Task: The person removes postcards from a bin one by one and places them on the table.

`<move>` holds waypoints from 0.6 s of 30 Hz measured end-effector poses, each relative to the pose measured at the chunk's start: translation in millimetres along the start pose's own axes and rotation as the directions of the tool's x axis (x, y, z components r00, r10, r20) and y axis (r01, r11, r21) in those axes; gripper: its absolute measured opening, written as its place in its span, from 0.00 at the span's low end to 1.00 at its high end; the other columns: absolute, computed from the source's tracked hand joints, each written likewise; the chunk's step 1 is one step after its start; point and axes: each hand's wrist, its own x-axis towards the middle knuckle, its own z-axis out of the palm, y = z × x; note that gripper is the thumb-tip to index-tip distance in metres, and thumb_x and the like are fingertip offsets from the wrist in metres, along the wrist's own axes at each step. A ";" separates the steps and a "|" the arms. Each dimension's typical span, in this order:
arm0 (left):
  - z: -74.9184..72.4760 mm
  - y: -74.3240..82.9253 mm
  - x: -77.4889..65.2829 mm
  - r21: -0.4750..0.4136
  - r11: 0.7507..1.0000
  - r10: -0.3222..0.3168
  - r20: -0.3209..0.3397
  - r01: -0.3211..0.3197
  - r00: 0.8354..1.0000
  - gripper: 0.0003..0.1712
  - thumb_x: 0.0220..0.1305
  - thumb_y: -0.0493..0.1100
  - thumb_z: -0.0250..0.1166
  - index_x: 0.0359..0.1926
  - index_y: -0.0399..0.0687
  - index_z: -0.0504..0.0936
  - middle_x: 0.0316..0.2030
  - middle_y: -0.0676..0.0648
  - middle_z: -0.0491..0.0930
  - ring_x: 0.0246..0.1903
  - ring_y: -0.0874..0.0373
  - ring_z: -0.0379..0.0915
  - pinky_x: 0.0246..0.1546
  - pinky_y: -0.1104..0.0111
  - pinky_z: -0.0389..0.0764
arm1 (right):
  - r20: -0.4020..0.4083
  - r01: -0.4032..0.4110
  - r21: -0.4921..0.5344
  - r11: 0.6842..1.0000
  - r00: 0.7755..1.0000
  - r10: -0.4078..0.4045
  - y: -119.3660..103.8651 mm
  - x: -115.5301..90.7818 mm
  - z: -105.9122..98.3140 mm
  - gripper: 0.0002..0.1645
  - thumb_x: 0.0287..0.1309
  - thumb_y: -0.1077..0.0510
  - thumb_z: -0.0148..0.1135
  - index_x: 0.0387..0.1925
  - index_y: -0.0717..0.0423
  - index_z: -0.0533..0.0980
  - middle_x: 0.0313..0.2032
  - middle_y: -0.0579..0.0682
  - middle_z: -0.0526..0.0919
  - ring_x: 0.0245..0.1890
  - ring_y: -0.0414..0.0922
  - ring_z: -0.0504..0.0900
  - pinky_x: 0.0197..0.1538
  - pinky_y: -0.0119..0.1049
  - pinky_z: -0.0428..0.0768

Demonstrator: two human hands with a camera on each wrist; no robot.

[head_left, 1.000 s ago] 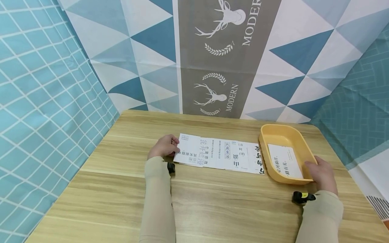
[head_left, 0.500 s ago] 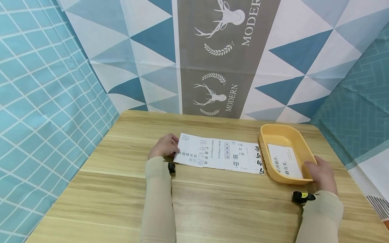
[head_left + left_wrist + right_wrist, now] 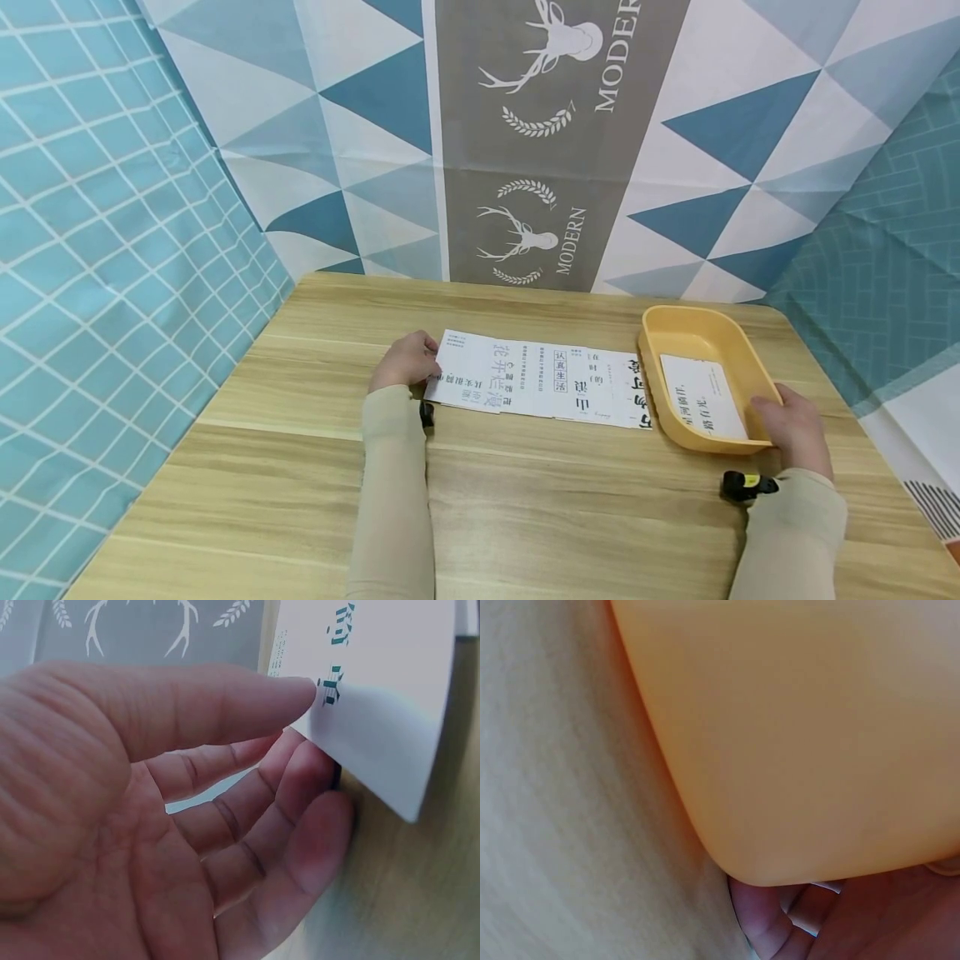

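My left hand (image 3: 405, 360) is at the left end of a row of overlapping white cards (image 3: 540, 379) printed with Chinese characters. In the left wrist view its thumb lies on the edge of the end card (image 3: 390, 697), with the curled fingers (image 3: 322, 832) at and under that edge; the card's near corner tapers past them. On the right, my right hand (image 3: 801, 429) grips the near right corner of a yellow plastic tray (image 3: 690, 335). More white cards (image 3: 703, 398) lie inside it. The tray's wall (image 3: 802, 750) fills most of the right wrist view, fingers below it.
Everything rests on a wood-grain table (image 3: 585, 508). The tray stands right beside the row's right end. Behind the table hangs a patterned cloth (image 3: 390, 167) with triangles and deer heads; a blue checked cloth (image 3: 112, 250) borders the left side.
The left hand and the end card's edge have shifted only very slightly. The right hand and tray keep their places.
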 end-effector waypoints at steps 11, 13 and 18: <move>3.4 7.9 -1.4 0.084 0.993 -0.073 -0.056 0.077 0.996 0.28 0.61 0.40 0.71 0.61 0.41 0.75 0.51 0.38 0.81 0.40 0.47 0.77 0.35 0.63 0.76 | -0.008 -0.006 0.019 1.000 1.000 0.007 -0.4 -0.3 0.4 0.41 0.75 0.47 0.37 0.80 0.59 0.40 0.77 0.72 0.48 0.65 0.68 0.61 0.71 0.69 0.60; 4.6 8.1 -1.6 0.098 0.992 -0.072 -0.065 0.078 0.995 0.28 0.61 0.40 0.72 0.61 0.42 0.76 0.51 0.38 0.81 0.41 0.47 0.77 0.36 0.63 0.76 | -0.009 -0.006 0.018 1.000 1.000 0.006 -0.6 -0.4 0.5 0.41 0.75 0.47 0.36 0.80 0.58 0.40 0.77 0.72 0.49 0.66 0.68 0.61 0.71 0.69 0.60; 6.5 8.2 -1.7 0.101 0.992 -0.068 -0.069 0.075 0.995 0.28 0.61 0.38 0.72 0.61 0.43 0.75 0.52 0.38 0.81 0.40 0.47 0.78 0.35 0.63 0.76 | -0.001 -0.009 0.021 1.000 1.000 0.009 1.0 0.9 0.5 0.41 0.75 0.47 0.37 0.80 0.58 0.40 0.77 0.72 0.49 0.65 0.68 0.61 0.71 0.69 0.61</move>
